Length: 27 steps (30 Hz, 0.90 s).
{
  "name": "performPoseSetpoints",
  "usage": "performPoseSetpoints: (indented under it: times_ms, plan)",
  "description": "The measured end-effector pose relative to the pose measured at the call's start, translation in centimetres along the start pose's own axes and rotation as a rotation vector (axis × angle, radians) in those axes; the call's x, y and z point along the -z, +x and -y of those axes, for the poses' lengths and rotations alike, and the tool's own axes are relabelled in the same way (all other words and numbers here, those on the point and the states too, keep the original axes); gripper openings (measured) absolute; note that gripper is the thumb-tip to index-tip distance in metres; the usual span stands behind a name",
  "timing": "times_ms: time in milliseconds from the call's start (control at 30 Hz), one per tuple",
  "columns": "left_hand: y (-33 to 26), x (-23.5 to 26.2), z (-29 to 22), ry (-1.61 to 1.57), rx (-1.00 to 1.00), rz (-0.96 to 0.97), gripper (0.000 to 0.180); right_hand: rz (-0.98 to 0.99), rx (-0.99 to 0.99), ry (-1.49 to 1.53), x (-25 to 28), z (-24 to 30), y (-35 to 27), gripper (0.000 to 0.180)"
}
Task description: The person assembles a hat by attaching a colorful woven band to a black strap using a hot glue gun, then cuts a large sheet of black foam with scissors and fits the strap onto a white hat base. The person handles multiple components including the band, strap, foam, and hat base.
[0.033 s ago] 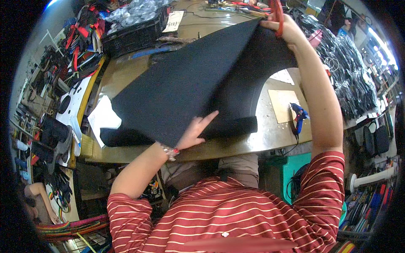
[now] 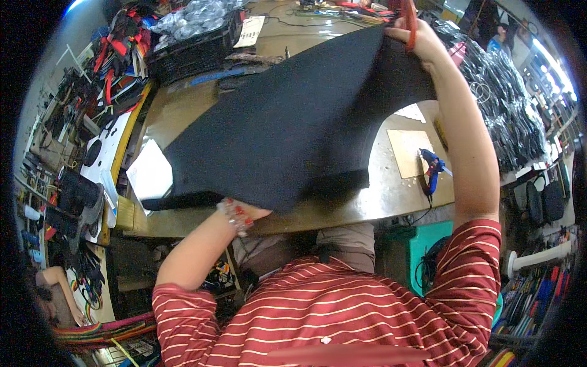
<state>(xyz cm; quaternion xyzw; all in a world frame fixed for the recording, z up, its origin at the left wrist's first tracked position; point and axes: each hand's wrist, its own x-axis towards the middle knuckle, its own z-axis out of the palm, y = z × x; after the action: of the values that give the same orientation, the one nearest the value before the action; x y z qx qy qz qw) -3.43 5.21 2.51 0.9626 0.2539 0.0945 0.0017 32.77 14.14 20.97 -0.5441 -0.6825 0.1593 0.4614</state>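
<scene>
The wooden bench (image 2: 183, 116) carries a big black sheet (image 2: 287, 122), which covers most of its middle. The right hand (image 2: 422, 40) is closed on the sheet's far corner together with red scissors (image 2: 409, 21). The left hand (image 2: 247, 213) goes under the near edge; its grip cannot be seen. A blue glue gun (image 2: 431, 166) lies at the right.

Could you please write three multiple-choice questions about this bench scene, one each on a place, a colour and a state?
1. Where does the blue glue gun lie?
A. on the bench, right of the sheet
B. in the black crate
C. on the floor

2. What colour is the large sheet?
A. white
B. black
C. green

3. How is the sheet held?
A. flat, untouched
B. rolled up
C. lifted at its far corner by the right hand

Answers: 1 A, it rests on the worktop; 2 B, it is dark throughout; 3 C, the right hand grips the raised corner.
</scene>
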Motion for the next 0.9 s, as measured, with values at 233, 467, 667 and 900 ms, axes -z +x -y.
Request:
performPoseSetpoints:
  times_ms: [233, 467, 667, 900]
  plan:
    - [-9.9, 9.6, 5.9, 0.206, 0.003, -0.274, 0.017, -0.085, -0.205, -0.292, 5.6, -6.7, -1.1, 0.025]
    - [-15.5, 15.3, 5.5, 0.388, 0.168, -0.552, 0.021, -0.052, -0.362, -0.141, 2.3, -12.5, -3.8, 0.026]
    - [-19.3, 12.7, 8.3, 0.428, 0.274, -0.531, 0.023, -0.050, -0.331, -0.090, -2.9, -15.6, -8.8, 0.025]
    - [-23.9, 3.2, 13.9, 0.132, 0.414, 0.040, 0.017, 0.022, -0.543, -0.250, -13.6, -16.9, -16.4, 0.036]
